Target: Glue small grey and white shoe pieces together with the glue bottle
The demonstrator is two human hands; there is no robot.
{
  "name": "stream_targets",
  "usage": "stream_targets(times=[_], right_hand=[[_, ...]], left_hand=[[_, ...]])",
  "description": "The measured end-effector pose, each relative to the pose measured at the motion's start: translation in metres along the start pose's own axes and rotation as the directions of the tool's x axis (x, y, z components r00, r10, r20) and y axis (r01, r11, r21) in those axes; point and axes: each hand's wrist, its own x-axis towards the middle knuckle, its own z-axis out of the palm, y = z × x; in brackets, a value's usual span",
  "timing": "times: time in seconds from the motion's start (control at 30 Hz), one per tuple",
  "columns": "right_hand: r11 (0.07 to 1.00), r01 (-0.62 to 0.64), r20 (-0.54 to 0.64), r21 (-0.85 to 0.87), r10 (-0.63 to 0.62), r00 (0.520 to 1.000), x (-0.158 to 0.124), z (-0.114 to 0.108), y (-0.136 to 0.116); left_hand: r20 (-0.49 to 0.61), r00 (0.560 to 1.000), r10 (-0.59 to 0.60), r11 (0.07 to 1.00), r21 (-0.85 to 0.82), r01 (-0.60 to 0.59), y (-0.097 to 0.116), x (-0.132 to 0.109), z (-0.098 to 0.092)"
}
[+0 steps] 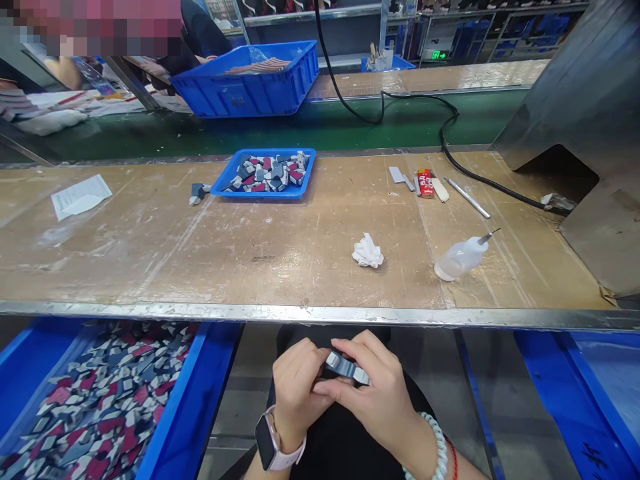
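- Small grey-and-white piece [345, 367]: held between the left hand [299, 381] and the right hand [379, 381], below the front edge of the counter [280, 267].
- Left grip: pressed together, the piece's near-left end pinched; a watch [267, 442] is worn at the wrist.
- Right grip: the other end pinched between thumb and fingers; a pale bracelet [440, 447] is worn.
- Blue tray [265, 195]: filled with grey, white and dark red pieces, set on the counter.
- Crumpled tissue [367, 251]: placed left of a squeeze bottle [459, 259].
- Blue bin [174, 400]: heaped with similar pieces, placed lower left.
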Motion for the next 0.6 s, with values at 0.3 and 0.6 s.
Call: stream_targets(times=[0.3, 0.6], right_hand=[[0.996, -0.038, 0.047, 0.077, 0.035, 0.998, -0.005, -0.009, 0.001], [0.990, 0.124, 0.259, 0.067, -0.137, 0.956, -0.002, -0.011, -0.002]], left_hand=[[0.021, 0.996, -0.084, 0.996, -0.035, 0.085, 0.006, 0.000, -0.006], [0.315, 0.938, -0.145, 0.954, -0.208, 0.218, 0.011, 0.013, -0.070]])
